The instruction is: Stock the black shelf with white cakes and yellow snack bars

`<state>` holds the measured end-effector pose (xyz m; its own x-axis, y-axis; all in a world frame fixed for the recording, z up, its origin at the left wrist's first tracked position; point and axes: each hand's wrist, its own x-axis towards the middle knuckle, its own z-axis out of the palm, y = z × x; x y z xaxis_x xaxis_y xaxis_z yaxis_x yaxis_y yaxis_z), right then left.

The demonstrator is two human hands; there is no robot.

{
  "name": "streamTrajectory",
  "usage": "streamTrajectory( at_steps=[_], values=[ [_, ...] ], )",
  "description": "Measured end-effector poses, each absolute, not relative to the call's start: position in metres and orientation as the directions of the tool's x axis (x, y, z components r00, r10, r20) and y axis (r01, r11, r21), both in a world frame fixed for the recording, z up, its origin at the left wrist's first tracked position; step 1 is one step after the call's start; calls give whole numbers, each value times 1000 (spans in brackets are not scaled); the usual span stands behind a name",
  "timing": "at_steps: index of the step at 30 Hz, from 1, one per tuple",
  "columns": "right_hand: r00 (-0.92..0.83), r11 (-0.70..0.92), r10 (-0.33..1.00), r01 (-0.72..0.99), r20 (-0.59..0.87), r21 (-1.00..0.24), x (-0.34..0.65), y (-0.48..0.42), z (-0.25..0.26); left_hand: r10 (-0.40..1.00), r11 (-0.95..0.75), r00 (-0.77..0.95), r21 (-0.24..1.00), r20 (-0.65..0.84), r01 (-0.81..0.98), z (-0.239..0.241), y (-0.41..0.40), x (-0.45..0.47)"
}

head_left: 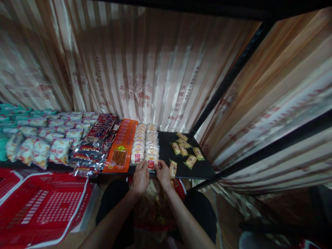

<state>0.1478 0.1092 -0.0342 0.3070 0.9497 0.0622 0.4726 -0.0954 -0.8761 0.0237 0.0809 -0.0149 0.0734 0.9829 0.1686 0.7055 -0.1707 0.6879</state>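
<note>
Two rows of clear snack packets (145, 143) with red labels lie on a black shelf (202, 169). My left hand (140, 178) and my right hand (163, 174) meet at the shelf's front edge, fingers pinched on the frontmost packet (151, 162) of the right row. Several loose yellow packets (184, 148) lie scattered on the bare right part of the shelf. One yellow packet (173, 168) lies just right of my right hand. An open bag (155, 204) with more packets sits below, between my arms.
Orange packs (121, 147), dark foil packs (95, 141) and white snack bags (38, 145) fill the shelf to the left. A red plastic basket (44, 207) lies at lower left. Striped curtain hangs behind. A black shelf post (228, 79) rises at right.
</note>
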Motion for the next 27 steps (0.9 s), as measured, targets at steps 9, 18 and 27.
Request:
streamTrajectory(
  at_steps=[9,18,27],
  values=[
    [354,-52,925,475,137,-878,149,115,-50,977,-213,150,652,151,728,-34,80,29],
    [361,-63,922,503,143,-862,151,120,-54,969,-242,218,610,114,754,-31,80,33],
    [350,-32,912,582,215,-813,144,111,-51,959,-264,275,586,73,766,-28,78,32]
  ],
)
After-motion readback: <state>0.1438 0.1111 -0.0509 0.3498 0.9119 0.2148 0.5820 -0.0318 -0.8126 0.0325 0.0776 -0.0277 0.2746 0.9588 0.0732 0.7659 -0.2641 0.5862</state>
